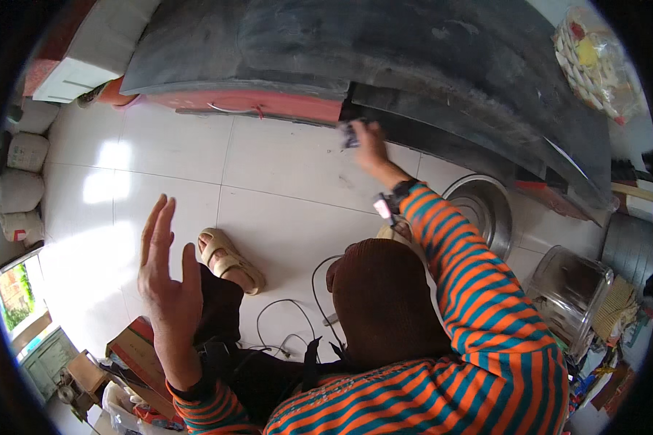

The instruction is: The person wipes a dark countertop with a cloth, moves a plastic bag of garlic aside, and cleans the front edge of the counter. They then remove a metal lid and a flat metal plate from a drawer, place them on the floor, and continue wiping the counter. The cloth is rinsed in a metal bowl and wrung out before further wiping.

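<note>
A: Start at the left. What is that hand doing?

B: The left hand (168, 290) is empty, raised with its fingers extended away from the body and its thumb apart. It holds nothing and shows over the tiled floor (283, 210), left of a beige sandal (228, 259).

A: And beyond the sandal?

B: A red drawer front (268, 106) with a pale handle, under the near edge of the dark surface (305, 51). Just past its right end is the crumpled dark cloth (349, 135), if it is a cloth; blur leaves that unsure.

A: Which hand is nearer to it?

B: The right hand (372, 152), clearly: its fingers grasp the cloth, which sits at their left side. From the left hand it lies well apart, ahead and to the right. I'd judge the key relation to be cloth against the surface's front edge: very near, though I can't tell whether they touch.

A: Does it point anywhere?

B: It has no clear tip. The visible part looks slightly longer front to back, roughly across the drawer front's length, but the fingers hide some.

A: Anything further right?

B: A round metal basin (499, 212) on the floor, beside the striped sleeve (479, 283).
</note>
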`<state>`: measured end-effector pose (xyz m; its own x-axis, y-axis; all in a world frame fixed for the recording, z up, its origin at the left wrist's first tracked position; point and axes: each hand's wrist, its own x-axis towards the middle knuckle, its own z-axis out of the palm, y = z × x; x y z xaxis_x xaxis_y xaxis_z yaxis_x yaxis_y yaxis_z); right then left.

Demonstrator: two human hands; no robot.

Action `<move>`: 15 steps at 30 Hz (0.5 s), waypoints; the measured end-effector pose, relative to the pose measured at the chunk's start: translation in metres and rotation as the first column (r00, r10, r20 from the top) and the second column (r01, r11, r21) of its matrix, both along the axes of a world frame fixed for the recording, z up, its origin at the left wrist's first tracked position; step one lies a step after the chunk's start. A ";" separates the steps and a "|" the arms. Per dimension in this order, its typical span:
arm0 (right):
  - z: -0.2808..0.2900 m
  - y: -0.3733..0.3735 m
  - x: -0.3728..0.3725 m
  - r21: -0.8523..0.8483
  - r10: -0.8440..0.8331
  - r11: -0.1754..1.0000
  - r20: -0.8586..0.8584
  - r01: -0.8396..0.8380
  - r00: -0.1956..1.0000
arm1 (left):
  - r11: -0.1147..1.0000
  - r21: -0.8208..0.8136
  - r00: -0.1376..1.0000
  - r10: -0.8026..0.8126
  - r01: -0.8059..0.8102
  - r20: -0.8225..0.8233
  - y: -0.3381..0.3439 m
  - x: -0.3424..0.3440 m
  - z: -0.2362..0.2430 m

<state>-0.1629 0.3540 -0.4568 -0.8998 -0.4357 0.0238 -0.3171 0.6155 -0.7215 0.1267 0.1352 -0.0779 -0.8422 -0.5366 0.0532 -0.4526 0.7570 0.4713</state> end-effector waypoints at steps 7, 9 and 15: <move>0.057 -0.035 0.035 -0.020 0.446 0.893 -0.086 -0.449 0.891 | 0.996 -0.026 0.994 -0.086 0.088 0.072 -0.005 0.013 0.010; 0.065 -0.005 0.014 -0.002 0.328 0.940 -0.287 -0.342 0.900 | 0.996 -0.051 0.993 -0.064 0.069 0.099 -0.008 0.021 0.010; 0.050 0.009 0.004 -0.017 0.043 0.999 0.331 -0.039 0.943 | 0.993 -0.018 0.979 -0.111 0.116 0.168 -0.006 0.024 0.004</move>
<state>-0.1585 0.3628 -0.4071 -0.8391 -0.4737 -0.2675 -0.0842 0.5989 -0.7964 0.1505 0.1297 -0.0737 -0.8958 -0.4374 -0.0796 -0.4335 0.8195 0.3748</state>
